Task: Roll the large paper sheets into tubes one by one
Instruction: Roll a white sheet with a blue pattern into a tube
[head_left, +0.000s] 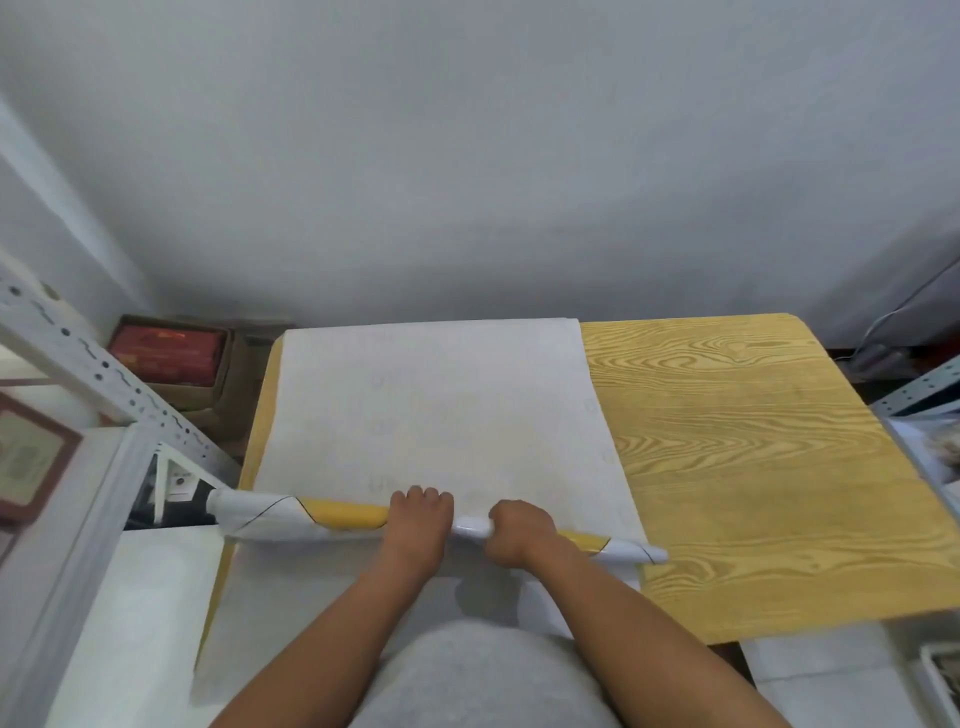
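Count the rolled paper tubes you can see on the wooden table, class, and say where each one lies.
1. The tube lies across the near part of the table, on the flat sheet, gripped by the left hand and right hand. Others may be out of view.

Even, soft light, no hard glare. Faint shadow on wall (467, 270) just behind table (753, 467) (also under the arms). Wide-angle bend w/ blur at edges; shelf (78, 364) left of table is soft.
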